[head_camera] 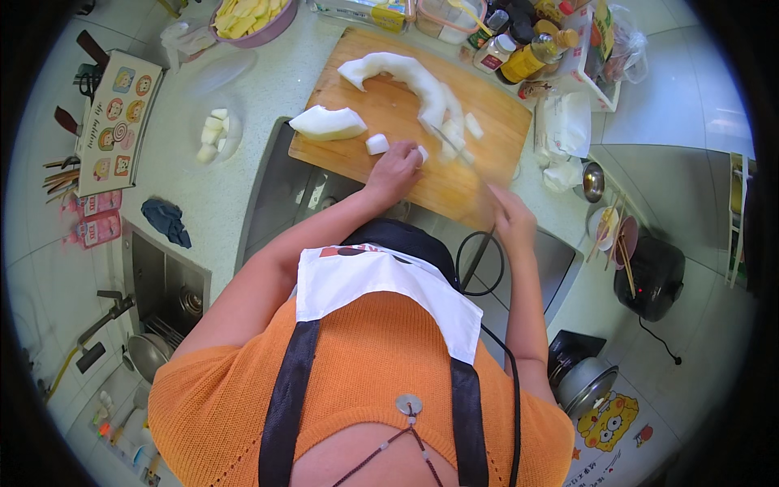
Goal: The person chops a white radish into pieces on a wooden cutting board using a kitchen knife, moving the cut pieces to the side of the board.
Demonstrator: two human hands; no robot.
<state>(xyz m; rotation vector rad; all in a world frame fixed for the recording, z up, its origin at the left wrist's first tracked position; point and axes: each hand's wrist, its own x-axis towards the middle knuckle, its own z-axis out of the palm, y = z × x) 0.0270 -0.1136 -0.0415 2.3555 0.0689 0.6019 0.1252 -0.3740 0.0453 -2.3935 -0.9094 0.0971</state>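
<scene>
A wooden cutting board (389,109) lies before me with peeled white gourd on it, which looks like winter melon. My right hand (512,222) grips a kitchen knife (461,152), its blade slanting up and left, blurred, over a stack of thin gourd slices (451,131). At the board's near side, the fingers of my left hand (397,169) are curled on a small gourd chunk (423,154). Left of that hand rest another white chunk (377,144) and a thick gourd wedge (328,123). A long curved gourd strip (401,66) arches across the far part.
A clear bowl (234,137) of white chunks stands left of the board. Farther back is a purple basin (258,39) of sliced yellow pieces. Seasoning bottles (523,61) crowd the back right, beside a tissue pack (563,125). The sink (167,274) is at left.
</scene>
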